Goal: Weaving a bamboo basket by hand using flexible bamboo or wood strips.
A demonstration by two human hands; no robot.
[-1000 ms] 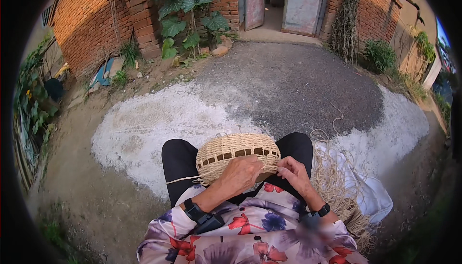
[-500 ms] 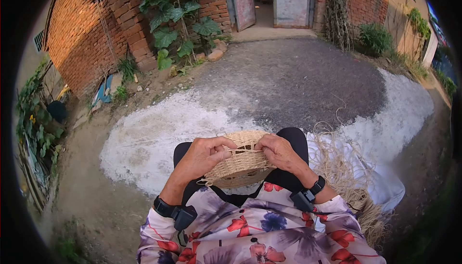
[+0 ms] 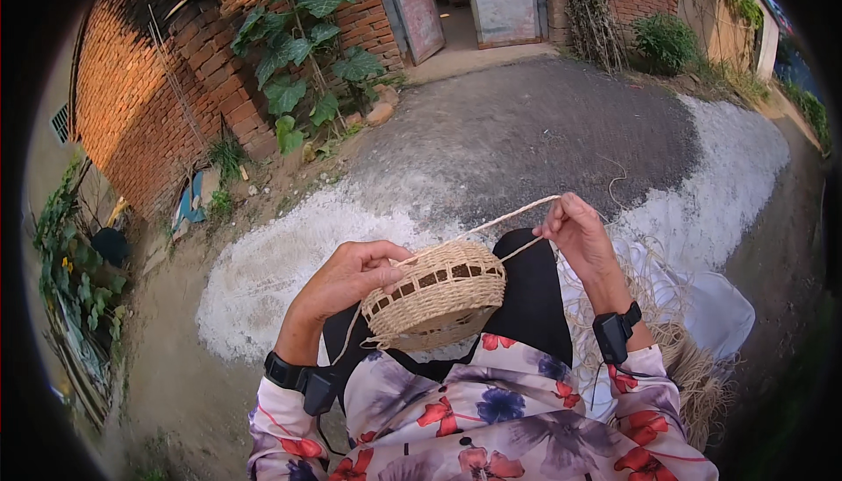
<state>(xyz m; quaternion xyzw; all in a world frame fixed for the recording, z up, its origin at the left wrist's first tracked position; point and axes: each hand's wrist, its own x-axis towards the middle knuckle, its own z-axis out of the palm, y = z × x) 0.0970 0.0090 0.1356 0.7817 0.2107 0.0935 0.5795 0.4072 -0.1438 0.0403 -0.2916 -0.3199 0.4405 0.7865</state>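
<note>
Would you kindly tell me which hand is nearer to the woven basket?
Left: the left hand touches the woven basket at its left side, while the right hand is apart from it, beyond its right side, holding cord.

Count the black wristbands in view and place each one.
2: the left wristband, just behind the left hand, and the right wristband, behind the right hand. Any under the sleeves would be hidden.

A: Near colours?
B: Strand (image 3: pixel 509 217) tan. Basket (image 3: pixel 437 306) tan, row of dark gaps. Trousers (image 3: pixel 537 297) black. Shirt (image 3: pixel 478 415) pale, red and purple flowers.
A: Right?
B: White cloth (image 3: pixel 721 314), tan cord heap (image 3: pixel 691 380).
A: Far left?
B: Orange-red brick wall (image 3: pixel 127 113).
</note>
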